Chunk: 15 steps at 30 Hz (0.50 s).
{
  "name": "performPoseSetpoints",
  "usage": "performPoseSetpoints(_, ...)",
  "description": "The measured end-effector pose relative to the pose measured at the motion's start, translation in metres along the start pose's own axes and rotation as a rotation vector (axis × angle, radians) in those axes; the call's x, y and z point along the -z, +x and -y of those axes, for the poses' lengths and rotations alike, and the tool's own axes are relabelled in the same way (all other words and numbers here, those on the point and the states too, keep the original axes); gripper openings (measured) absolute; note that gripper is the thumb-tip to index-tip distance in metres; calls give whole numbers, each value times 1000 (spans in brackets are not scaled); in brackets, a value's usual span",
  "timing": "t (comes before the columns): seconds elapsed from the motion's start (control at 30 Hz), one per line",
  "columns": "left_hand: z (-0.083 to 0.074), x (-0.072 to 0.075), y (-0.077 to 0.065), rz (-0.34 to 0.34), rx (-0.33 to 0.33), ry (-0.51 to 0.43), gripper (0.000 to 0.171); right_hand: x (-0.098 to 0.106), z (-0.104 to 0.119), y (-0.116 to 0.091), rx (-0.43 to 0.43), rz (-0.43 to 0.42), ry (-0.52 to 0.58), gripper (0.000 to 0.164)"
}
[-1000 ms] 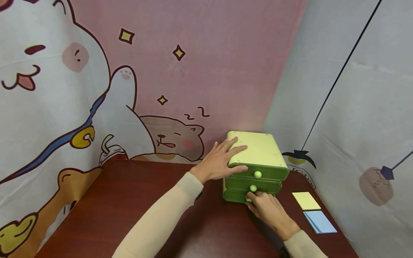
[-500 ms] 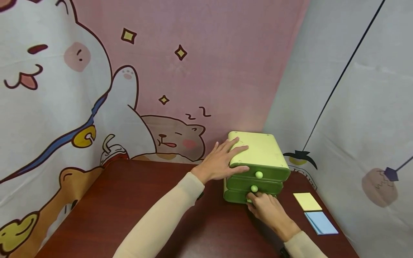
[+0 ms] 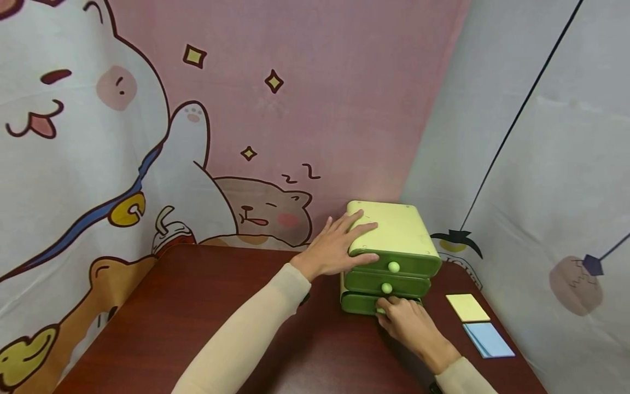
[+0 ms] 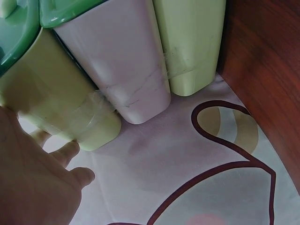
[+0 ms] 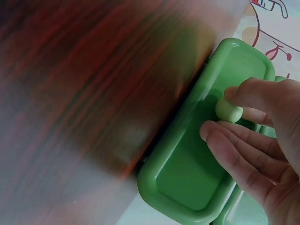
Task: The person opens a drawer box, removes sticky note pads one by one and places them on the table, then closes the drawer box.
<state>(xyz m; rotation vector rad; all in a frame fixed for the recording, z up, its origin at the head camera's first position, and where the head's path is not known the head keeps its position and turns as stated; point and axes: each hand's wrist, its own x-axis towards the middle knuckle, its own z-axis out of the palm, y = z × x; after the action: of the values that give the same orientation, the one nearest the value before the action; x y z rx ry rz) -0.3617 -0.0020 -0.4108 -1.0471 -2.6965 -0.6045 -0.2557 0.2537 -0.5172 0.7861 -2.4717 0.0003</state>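
A small drawer unit with a pale yellow-green top and three darker green drawers stands at the table's right rear. My left hand rests with spread, straight fingers on the left part of its top. In the left wrist view, the unit's side shows yellow-green and pinkish tiers with clear tape across them. Low at the front, my right hand pinches the round light-green knob of the bottom drawer. That drawer's front stands slightly forward, with a narrow dark gap above it.
On the reddish-brown table, right of the unit, lie a yellow sticky-note pad and a blue one. Cartoon-printed cloth hangs close behind the table, and a greyish cloth hangs along its right side.
Over the last half second the bottom drawer has come out a little toward me, along with my right hand on its knob. My left hand has stayed in place on the unit.
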Motion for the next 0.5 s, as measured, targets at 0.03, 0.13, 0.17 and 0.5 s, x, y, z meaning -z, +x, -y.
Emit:
performPoseSetpoints(0.03, 0, 0, 0, 0, 2, 0, 84, 0, 0, -1, 1, 0, -2, 35)
performPoseSetpoints(0.13, 0, -1, 0, 1, 9, 1, 85, 3, 2, -2, 5, -2, -6, 34)
performPoseSetpoints(0.17, 0, -1, 0, 1, 10, 0, 85, 3, 3, -3, 8, -2, -9, 34)
performPoseSetpoints(0.5, 0, -2, 0, 7, 9, -3, 85, 11, 7, -9, 7, 19, 21, 35)
